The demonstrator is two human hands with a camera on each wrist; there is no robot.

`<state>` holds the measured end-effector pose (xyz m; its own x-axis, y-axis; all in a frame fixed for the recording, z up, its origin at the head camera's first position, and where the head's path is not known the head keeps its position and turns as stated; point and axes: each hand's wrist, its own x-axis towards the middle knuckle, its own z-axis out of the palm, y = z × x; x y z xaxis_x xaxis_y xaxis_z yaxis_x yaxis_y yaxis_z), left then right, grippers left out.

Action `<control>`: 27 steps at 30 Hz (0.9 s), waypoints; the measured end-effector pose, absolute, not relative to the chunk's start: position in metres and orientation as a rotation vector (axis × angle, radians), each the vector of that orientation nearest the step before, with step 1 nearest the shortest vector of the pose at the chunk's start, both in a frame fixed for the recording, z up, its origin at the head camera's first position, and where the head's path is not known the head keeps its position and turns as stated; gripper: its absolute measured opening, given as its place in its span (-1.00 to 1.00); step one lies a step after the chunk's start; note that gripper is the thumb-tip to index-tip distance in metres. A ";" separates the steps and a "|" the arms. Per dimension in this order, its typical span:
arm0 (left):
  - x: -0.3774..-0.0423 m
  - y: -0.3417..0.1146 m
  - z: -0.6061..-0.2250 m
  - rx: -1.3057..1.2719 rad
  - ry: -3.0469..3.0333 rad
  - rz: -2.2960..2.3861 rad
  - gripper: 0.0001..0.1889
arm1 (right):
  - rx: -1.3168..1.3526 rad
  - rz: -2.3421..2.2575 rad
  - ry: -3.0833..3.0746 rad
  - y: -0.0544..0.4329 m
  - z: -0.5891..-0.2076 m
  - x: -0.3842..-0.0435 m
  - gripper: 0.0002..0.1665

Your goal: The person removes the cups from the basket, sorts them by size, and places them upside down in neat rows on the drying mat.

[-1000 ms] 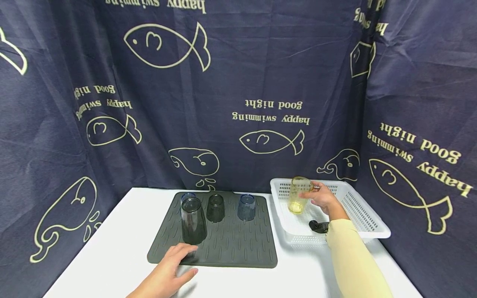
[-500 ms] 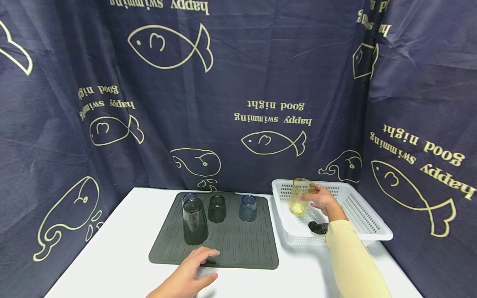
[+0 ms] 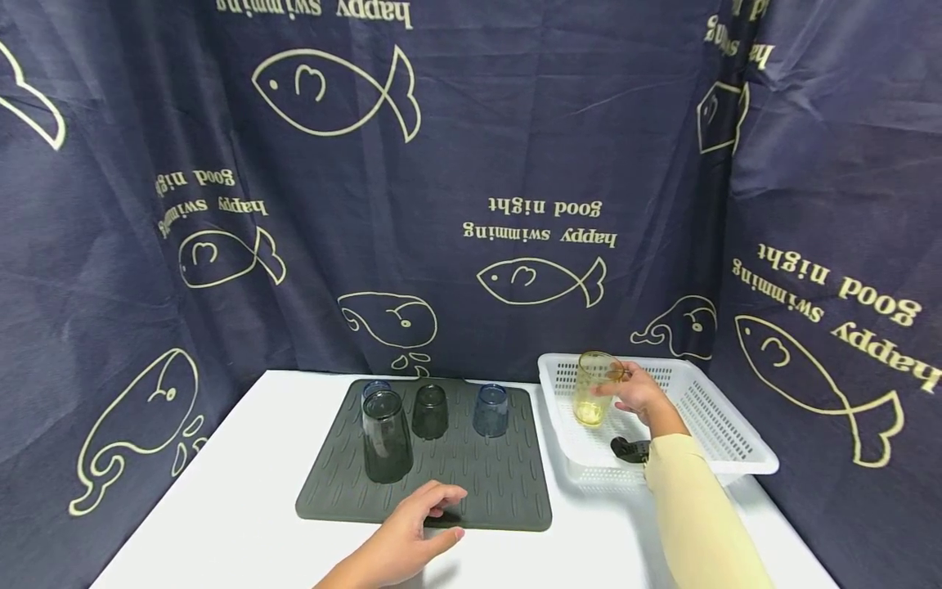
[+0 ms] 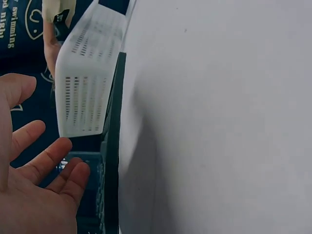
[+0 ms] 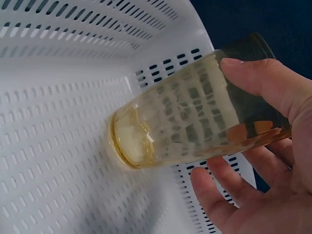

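In the white perforated basket [image 3: 736, 421], a tall yellow-tinted glass [image 3: 591, 401] stands nearly upright with its base down at the basket floor. My right hand [image 3: 637, 391] grips it near the rim, thumb [image 5: 253, 75] on one side and fingers on the other, as the right wrist view shows. My left hand [image 3: 408, 532] hovers at the front edge of the dark grey drying mat [image 3: 486, 499], fingers relaxed and holding nothing. On the mat are a tall dark glass [image 3: 387, 442], a short dark glass [image 3: 430, 413] and a blue glass [image 3: 491, 411]. Another blue glass [image 3: 374, 387] is partly hidden behind the tall one.
The basket sits to the right of the mat on a white table [image 3: 213, 507]. A black device [image 3: 630, 449] is strapped at my right wrist. A dark blue curtain [image 3: 412, 213] with fish prints encloses the back and sides.
My left hand has moved right along the mat's front edge, away from the tall dark glass. My right hand keeps its grip on the yellow glass, almost still.
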<state>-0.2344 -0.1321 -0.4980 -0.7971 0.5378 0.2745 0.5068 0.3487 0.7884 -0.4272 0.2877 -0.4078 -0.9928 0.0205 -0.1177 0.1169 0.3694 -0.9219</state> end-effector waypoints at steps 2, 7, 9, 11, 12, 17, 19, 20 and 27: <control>-0.235 -0.130 -0.497 0.982 2.554 1.468 -0.53 | 0.120 -1.703 2.529 0.288 -0.406 -0.426 0.05; -0.239 -0.126 -0.494 0.963 2.554 1.475 -0.57 | 0.077 -1.719 2.552 0.288 -0.398 -0.420 0.02; -0.241 -0.125 -0.494 0.967 2.552 1.483 -0.57 | 0.066 -1.729 2.564 0.287 -0.396 -0.416 -0.01; -0.243 -0.124 -0.494 0.977 2.553 1.486 -0.57 | 0.055 -1.733 2.567 0.287 -0.393 -0.413 0.00; -0.244 -0.124 -0.494 0.983 2.557 1.486 -0.57 | 0.044 -1.730 2.570 0.287 -0.392 -0.411 0.01; -0.248 -0.125 -0.488 0.985 2.573 1.505 -0.59 | -0.033 -1.726 2.592 0.285 -0.388 -0.408 0.03; -0.249 -0.125 -0.485 0.982 2.582 1.516 -0.60 | -0.060 -1.723 2.610 0.284 -0.387 -0.406 0.03; -0.250 -0.125 -0.484 0.981 2.588 1.519 -0.60 | -0.073 -1.723 2.620 0.284 -0.386 -0.405 0.03; -0.252 -0.125 -0.476 0.977 2.634 1.529 -0.62 | -0.167 -1.665 2.732 0.283 -0.387 -0.392 0.03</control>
<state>-0.2516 -0.1248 -0.4758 -0.8118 0.4755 0.3391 0.5302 0.3568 0.7691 -0.3921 0.2826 -0.3875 -0.9926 -0.0561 0.1073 -0.1211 0.4549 -0.8823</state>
